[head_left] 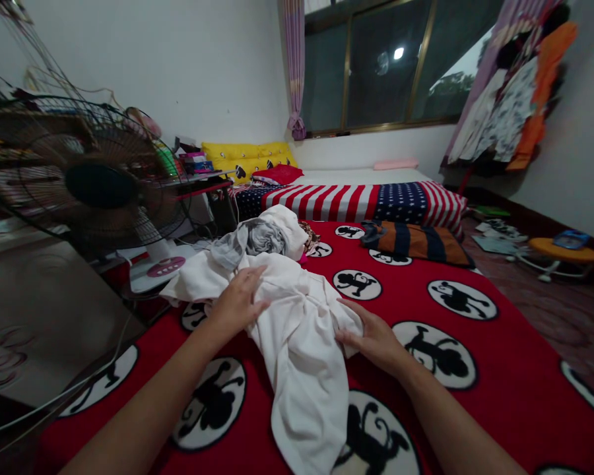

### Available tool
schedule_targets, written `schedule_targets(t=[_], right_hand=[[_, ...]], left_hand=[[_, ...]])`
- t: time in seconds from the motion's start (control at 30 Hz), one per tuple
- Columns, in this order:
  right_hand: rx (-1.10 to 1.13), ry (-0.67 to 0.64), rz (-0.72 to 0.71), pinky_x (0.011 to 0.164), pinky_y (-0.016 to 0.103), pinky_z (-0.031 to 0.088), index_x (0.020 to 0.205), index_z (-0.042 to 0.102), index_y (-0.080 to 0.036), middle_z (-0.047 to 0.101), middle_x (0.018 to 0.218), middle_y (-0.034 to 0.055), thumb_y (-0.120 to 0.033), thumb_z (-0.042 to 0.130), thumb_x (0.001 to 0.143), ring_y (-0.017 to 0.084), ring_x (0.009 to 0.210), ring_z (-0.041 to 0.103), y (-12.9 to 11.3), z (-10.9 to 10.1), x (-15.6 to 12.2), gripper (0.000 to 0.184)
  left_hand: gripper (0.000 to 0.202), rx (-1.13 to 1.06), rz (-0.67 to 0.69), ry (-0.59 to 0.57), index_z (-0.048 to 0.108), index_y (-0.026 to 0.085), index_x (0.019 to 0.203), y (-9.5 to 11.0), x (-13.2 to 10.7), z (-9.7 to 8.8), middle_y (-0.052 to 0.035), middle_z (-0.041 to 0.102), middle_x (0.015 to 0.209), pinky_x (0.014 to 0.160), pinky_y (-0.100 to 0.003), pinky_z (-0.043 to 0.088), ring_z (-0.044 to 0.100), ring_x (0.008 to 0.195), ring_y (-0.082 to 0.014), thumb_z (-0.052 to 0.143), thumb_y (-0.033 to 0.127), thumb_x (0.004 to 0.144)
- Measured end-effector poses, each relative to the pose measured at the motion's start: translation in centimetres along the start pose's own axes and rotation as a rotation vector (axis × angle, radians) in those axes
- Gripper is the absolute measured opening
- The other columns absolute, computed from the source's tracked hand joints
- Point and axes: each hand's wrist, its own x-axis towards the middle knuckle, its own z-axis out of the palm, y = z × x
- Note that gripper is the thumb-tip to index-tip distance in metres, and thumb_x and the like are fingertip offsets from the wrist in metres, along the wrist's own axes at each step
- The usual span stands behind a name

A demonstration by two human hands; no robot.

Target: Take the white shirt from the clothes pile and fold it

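Observation:
A crumpled white cloth garment [301, 349] lies in front of me on the red blanket [297, 455], its lower part trailing toward me. On its left side rests my left hand [240, 300], fingers stretched over the fabric and thumb apart. My right hand [373, 333] closes around the garment's right edge, with bunched fabric between thumb and fingers. Just beyond my left hand, a rolled grey cloth [262, 237] sits on the heap against more white fabric. A bit of leopard-patterned cloth [309, 232] shows behind the heap. The garment's exact kind is unclear.
A folded brown-and-navy striped cloth [410, 241] lies at the blanket's far right. To the left stands a fan [99, 181]. Behind are a flag-patterned cover [346, 201] and yellow cushion [247, 155]. A low round stool [564, 251] stands on the floor at right.

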Motion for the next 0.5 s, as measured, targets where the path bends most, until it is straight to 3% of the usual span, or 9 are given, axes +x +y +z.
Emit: schedule_targets(t=[0.07,0.13,0.27,0.33,0.4,0.43,0.5], right_hand=[[-0.014,-0.011,0.009,0.098,0.047,0.045,0.131,0.055,-0.025,0.064,0.125,0.0085,-0.053,0.068,0.075,0.030,0.114,0.060,0.0,0.1,0.0,0.064],[0.007,0.005,0.006,0.099,0.046,0.044,0.129,0.056,-0.023,0.063,0.127,0.0099,-0.054,0.065,0.078,0.029,0.115,0.059,-0.2,0.1,0.1,0.060],[0.093,0.104,-0.099,0.103,0.043,0.042,0.128,0.056,-0.020,0.058,0.131,0.0121,-0.050,0.067,0.077,0.027,0.120,0.055,-1.9,0.5,-0.1,0.060],[0.100,0.099,-0.226,0.104,0.040,0.041,0.134,0.050,-0.020,0.054,0.134,0.0125,-0.047,0.074,0.071,0.027,0.123,0.051,-3.1,1.0,-0.5,0.072],[0.065,0.019,-0.358,0.101,0.037,0.043,0.138,0.046,-0.022,0.049,0.138,0.0122,-0.042,0.078,0.066,0.027,0.124,0.051,-4.2,1.4,-1.0,0.081],[0.042,-0.042,-0.403,0.097,0.034,0.045,0.135,0.050,-0.023,0.050,0.137,0.0114,-0.038,0.078,0.067,0.026,0.121,0.053,-4.6,1.6,-1.3,0.076],[0.045,-0.123,-0.434,0.086,0.030,0.050,0.114,0.066,-0.024,0.060,0.125,0.0094,-0.033,0.073,0.072,0.024,0.108,0.061,-5.1,1.8,-1.5,0.044]], left_hand=[[0.036,0.072,-0.030,-0.102,0.064,0.017,0.113,-1.3,-0.1,0.4,-0.0099,0.063,0.104,0.089,-0.039,0.048,0.059,0.102,-0.0260,0.058,0.016,0.077],[0.024,0.085,-0.010,-0.100,0.067,0.017,0.098,-0.9,-0.8,0.1,-0.0088,0.064,0.095,0.082,-0.037,0.049,0.061,0.092,-0.0240,0.052,0.013,0.080],[0.023,-0.089,0.154,0.089,0.063,0.017,0.094,4.0,-3.1,-1.8,-0.0063,0.063,0.094,0.082,-0.033,0.046,0.059,0.093,-0.0211,0.051,0.006,0.078],[0.028,-0.209,0.273,0.102,0.062,0.018,0.096,7.2,-4.2,-2.2,-0.0051,0.063,0.094,0.081,-0.030,0.046,0.058,0.093,-0.0191,0.051,0.002,0.076],[0.026,-0.324,0.371,-0.018,0.061,0.018,0.096,10.0,-5.3,-1.8,-0.0042,0.062,0.093,0.080,-0.028,0.046,0.058,0.090,-0.0174,0.052,0.002,0.077],[0.023,-0.361,0.423,-0.097,0.061,0.017,0.095,11.0,-5.7,-1.4,-0.0042,0.063,0.093,0.081,-0.027,0.046,0.058,0.090,-0.0173,0.053,0.003,0.079],[0.019,-0.394,0.497,-0.223,0.062,0.017,0.096,12.3,-6.3,-0.6,-0.0048,0.063,0.093,0.081,-0.027,0.047,0.058,0.091,-0.0172,0.054,0.006,0.083]])
